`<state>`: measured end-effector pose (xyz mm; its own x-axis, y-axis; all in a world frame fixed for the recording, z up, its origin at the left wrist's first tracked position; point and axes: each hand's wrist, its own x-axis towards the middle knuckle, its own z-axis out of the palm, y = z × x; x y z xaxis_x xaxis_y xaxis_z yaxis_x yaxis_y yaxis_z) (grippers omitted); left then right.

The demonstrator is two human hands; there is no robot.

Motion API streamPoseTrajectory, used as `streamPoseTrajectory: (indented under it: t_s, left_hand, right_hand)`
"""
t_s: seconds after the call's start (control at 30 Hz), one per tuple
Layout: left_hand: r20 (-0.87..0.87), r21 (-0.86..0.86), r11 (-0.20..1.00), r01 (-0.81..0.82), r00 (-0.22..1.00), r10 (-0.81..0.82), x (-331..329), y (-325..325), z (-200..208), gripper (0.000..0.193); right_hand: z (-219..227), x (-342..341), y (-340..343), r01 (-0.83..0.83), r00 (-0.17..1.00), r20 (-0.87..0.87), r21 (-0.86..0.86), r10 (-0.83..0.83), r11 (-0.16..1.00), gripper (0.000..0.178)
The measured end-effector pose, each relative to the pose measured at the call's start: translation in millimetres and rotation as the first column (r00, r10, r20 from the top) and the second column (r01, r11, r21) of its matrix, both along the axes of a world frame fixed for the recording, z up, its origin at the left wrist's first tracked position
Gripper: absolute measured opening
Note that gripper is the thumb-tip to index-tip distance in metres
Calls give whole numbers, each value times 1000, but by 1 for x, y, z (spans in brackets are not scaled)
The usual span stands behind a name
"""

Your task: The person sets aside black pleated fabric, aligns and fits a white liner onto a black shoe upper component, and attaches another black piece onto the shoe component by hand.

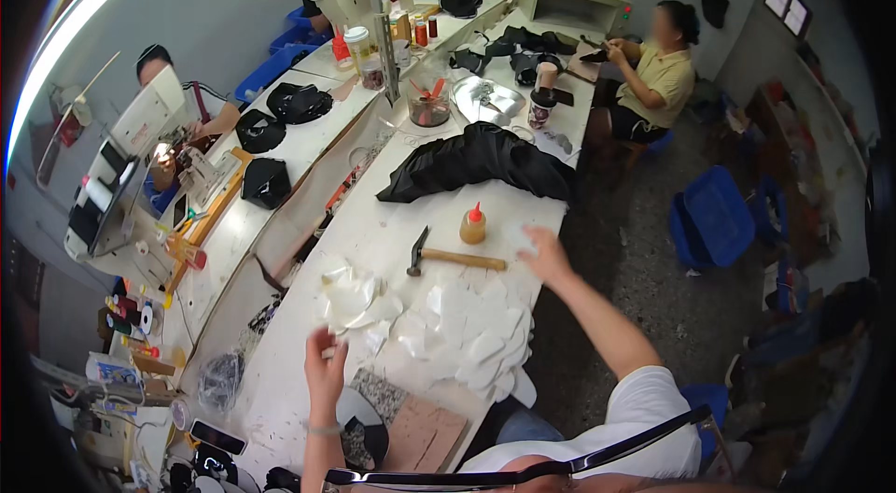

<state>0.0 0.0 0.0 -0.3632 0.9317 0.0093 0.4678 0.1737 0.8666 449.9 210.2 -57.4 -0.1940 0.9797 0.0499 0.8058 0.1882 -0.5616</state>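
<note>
By white pieces (464, 330), left hand (325, 366) curled, grip unclear; right hand (547, 256), fingers apart, seemed mid-reach, needing a pinch.

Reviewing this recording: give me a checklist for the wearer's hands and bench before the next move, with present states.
1. Hammer lying free of both hands: ok.
2. Red-tipped bottle standing upright: ok.
3. White pieces neatly stacked: not ok, they overlap in a loose spread.
4. Right hand clear of the hammer and bottle: ok, it is beside them with fingers spread.
5. Left hand empty: cannot tell, its fingers are curled.
</note>
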Motion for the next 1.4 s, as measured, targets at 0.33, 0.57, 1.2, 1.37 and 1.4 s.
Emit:
streamPoseTrajectory:
  t_s: [0.33,0.57,1.2,1.37,1.4]
  left_hand:
    - [-706,-231,942,243,625,-334,82,363,-49,111]
    - [-525,-509,822,254,666,-530,95,452,-92,133]
    - [-353,288,872,397,890,-288,135,445,-39,46]
    - [-383,385,832,400,889,-250,113,426,32,46]
    - [-385,426,818,387,896,-223,100,416,47,46]
  right_hand:
    - [-8,44,230,129,902,426,-127,-64,984,139]
    - [-19,41,273,59,849,521,-257,87,965,149]
    - [-52,22,260,175,984,-145,621,-108,764,57]
    - [6,2,255,164,974,-225,699,-4,696,61]
    - [21,-10,253,142,973,-229,716,38,683,62]
